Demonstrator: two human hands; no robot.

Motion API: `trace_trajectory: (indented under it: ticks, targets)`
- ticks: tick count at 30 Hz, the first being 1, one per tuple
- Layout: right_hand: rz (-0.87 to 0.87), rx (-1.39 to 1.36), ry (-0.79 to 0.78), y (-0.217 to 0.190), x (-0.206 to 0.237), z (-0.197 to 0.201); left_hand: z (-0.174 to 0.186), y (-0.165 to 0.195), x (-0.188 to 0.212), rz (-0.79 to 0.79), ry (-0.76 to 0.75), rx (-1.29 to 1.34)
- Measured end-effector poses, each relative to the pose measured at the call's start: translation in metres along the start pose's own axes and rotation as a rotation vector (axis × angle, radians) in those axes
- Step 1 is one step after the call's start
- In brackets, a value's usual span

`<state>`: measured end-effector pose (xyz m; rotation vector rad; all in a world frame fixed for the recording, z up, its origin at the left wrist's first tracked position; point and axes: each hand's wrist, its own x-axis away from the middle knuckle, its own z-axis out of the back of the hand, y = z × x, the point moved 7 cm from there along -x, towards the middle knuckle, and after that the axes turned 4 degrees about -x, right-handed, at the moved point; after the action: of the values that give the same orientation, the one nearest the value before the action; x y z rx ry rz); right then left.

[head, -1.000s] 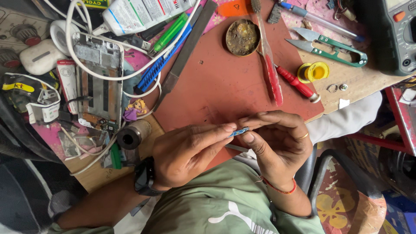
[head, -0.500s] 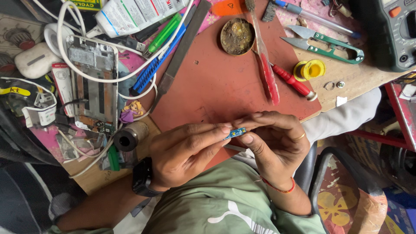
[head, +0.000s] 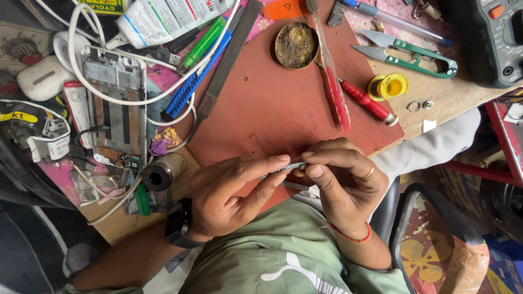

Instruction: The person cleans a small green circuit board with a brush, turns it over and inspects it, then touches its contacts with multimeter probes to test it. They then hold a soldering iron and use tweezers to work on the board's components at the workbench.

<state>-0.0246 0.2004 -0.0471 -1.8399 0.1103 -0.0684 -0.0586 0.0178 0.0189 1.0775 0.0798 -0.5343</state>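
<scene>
Left hand [head: 229,196] and right hand [head: 343,179] pinch a small grey-blue part [head: 289,167] between fingertips, held over the near edge of the red mat [head: 272,103] | red-handled screwdriver [head: 368,102] at 1 o'clock of the part | opened phone [head: 114,106] at 10 o'clock | yellow solder spool [head: 388,86] at 2 o'clock

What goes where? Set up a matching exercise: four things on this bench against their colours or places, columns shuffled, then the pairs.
Things:
1. Snips
2. Solder spool
3. Round tin
4. Small metal part

Descriptions:
A. yellow, beside the red screwdriver
B. pinched between left hand and right hand
C. green handles, lying on bare wood
D. dirty brown, at the red mat's top edge

Pairs: 1-C, 2-A, 3-D, 4-B
</scene>
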Motion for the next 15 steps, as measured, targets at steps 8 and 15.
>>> trace_trajectory:
  ticks: [8,15]
  targets:
    - [-0.014,-0.108,0.021,0.0033,0.002,-0.0012,0.0002,0.0007,0.0019,-0.003,0.012,-0.015]
    - [-0.029,-0.097,0.025,0.0041,0.0035,-0.0006,0.0005,0.0005,0.0017,-0.009,0.023,-0.01]
